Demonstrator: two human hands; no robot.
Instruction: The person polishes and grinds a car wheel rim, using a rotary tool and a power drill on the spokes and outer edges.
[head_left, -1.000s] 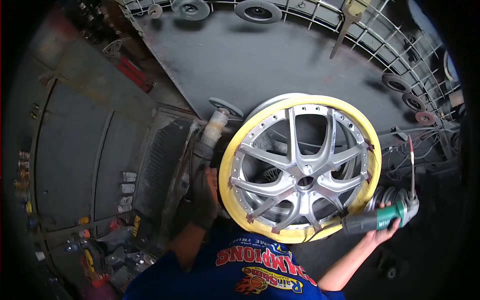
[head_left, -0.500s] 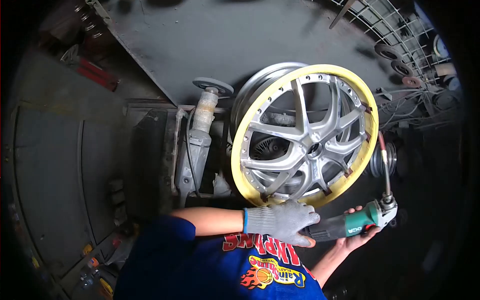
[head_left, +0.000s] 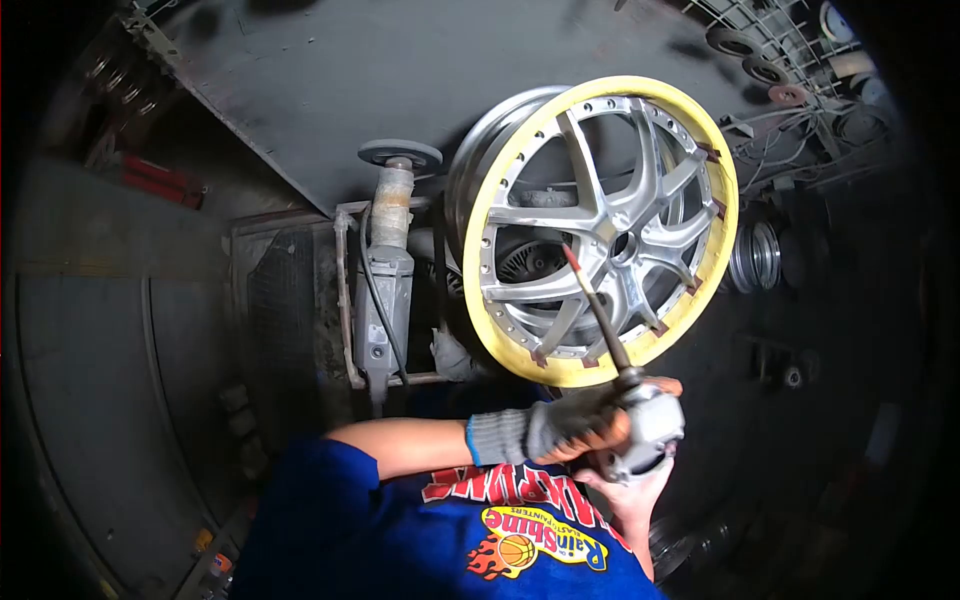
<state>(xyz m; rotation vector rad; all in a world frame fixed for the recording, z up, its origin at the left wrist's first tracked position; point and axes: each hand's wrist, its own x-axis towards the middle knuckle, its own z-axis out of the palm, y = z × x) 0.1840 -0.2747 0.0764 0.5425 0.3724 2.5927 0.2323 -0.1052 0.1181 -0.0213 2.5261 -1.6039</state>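
Observation:
A power tool (head_left: 645,435) with a grey metal head and a long thin shaft ending in a red tip is held in front of my chest. My left hand (head_left: 575,425), in a grey glove with orange-brown fingers, wraps round the tool near its head. Below it, my bare right hand (head_left: 630,490) grips the tool's body, mostly hidden behind the head. Just beyond stands a silver spoked wheel rim (head_left: 620,215) with yellow covering round its edge; the shaft's red tip overlaps its spokes in the view.
Left of the wheel, a grey tool with a disc (head_left: 390,265) stands upright in a metal frame (head_left: 345,300). More rims (head_left: 758,255) sit at the right. A wire grid (head_left: 765,25) and hanging discs (head_left: 765,70) are at the upper right. A red object (head_left: 160,180) lies left.
My left hand has come from the grey tool's side onto the power tool. The tool has moved left to my chest and turned, its shaft now slanting up-left. The wheel sits higher in view.

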